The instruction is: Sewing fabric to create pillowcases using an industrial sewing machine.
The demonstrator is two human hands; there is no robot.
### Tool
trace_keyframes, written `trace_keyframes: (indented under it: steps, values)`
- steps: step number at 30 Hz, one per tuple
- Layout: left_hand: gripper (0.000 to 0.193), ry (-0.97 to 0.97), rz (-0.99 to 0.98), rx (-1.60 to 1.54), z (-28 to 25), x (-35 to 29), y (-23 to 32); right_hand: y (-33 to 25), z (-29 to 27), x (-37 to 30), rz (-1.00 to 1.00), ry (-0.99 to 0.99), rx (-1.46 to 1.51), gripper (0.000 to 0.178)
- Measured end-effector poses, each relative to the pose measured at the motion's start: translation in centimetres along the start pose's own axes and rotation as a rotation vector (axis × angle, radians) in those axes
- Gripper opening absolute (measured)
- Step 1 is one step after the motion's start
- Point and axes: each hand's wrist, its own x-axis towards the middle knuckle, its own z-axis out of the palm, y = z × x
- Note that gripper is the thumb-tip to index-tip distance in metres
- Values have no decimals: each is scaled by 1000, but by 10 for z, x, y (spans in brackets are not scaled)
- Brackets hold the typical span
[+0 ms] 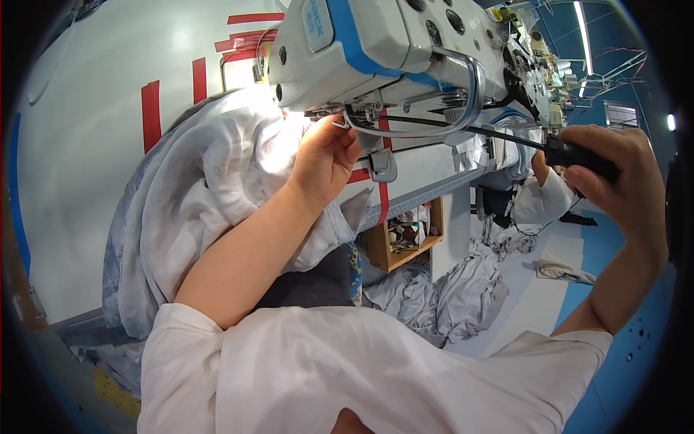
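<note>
A white and blue industrial sewing machine (390, 36) stands at the top of the view, over the table. My left hand (325, 159) reaches up under its head by the needle area, fingers curled and pinched together; what lies between the fingertips is hidden. In my right hand (622, 170), raised at the right, is a long screwdriver (506, 136), gripped by its black handle. Its thin dark shaft runs left, behind the machine's bent metal guard (473, 94), toward my left fingertips. Pale grey fabric (210, 166) lies bunched beside and under my left forearm.
Red tape strips (150, 116) mark the white tabletop (94, 94). Below the table's edge hangs an open wooden drawer (405, 249) of small items. Grey cloth (463, 293) is heaped on the floor. Another person in a white shirt (542, 199) sits farther along at the right.
</note>
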Motion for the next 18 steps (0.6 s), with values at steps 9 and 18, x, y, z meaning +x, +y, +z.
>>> trace_keyframes:
  steps: [9, 18]
  values:
    - [16, 136, 10, -55, -9, 4, 0, -20, -14, 10, -215, 83, -401, 35]
    - [20, 32, 0, -109, -6, 3, 1, -36, -23, 16, -286, 49, -594, 44]
